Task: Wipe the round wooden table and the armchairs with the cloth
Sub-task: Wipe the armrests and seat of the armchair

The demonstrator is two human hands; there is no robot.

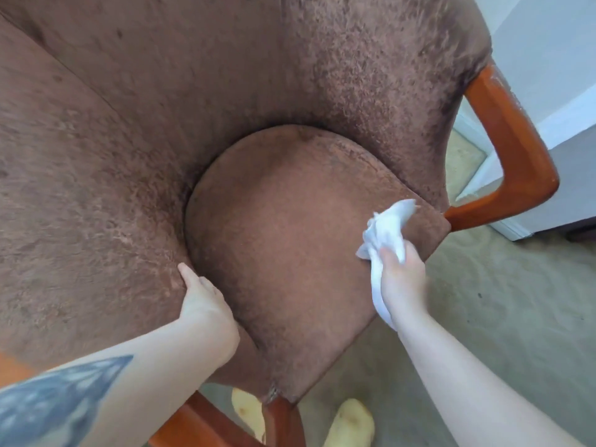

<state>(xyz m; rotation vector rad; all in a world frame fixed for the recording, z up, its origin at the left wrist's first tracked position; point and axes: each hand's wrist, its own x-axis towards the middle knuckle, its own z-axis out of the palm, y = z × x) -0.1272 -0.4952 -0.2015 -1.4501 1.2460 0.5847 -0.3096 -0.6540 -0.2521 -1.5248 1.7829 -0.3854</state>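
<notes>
A brown plush armchair [225, 108] fills most of the head view, seen from above, with its rounded seat cushion [283, 227] in the middle. My right hand [401, 279] grips a bunched white cloth [385, 233] and presses it on the right front part of the cushion. My left hand [203, 301] rests on the inner side of the left armrest padding, thumb stretched along the fabric; its other fingers are hidden behind the edge. The round wooden table is out of view.
A polished wooden armrest [512, 150] curves down on the right. Wooden frame pieces [206, 421] show at the bottom. Beige carpet [500, 317] lies to the right, a white wall with baseboard [548, 108] beyond. Two yellow slippers [350, 424] are near the chair's front.
</notes>
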